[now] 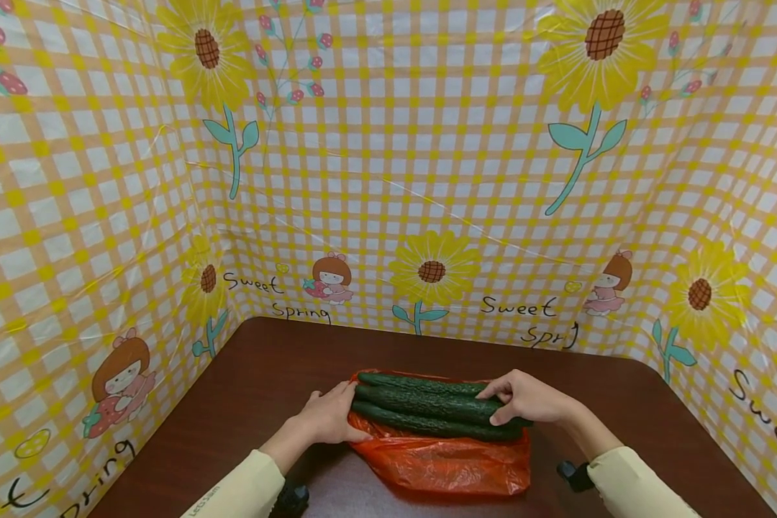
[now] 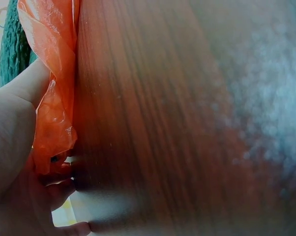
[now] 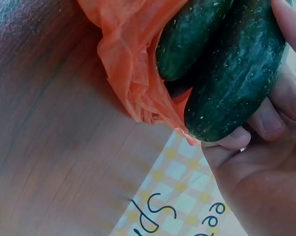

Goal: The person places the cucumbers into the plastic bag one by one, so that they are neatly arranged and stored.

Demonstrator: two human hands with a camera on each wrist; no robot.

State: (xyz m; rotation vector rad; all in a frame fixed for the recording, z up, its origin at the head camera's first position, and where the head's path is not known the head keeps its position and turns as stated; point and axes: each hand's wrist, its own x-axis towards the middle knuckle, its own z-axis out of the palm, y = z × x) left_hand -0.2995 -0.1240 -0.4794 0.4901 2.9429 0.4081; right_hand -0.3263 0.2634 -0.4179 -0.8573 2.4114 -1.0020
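Orange bag flat on worktop; three cucumbers atop, unbagged; left hand rests open at one end, right hand grips other.

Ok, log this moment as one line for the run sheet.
left hand: on cucumbers' left ends | right hand: grips cucumbers at right end | cucumbers: lying on orange bag | bag: on table

Head view: high, looking forward and down across the worktop. Wrist views: very close, low over the worktop. All three share the orange bag and cucumbers.
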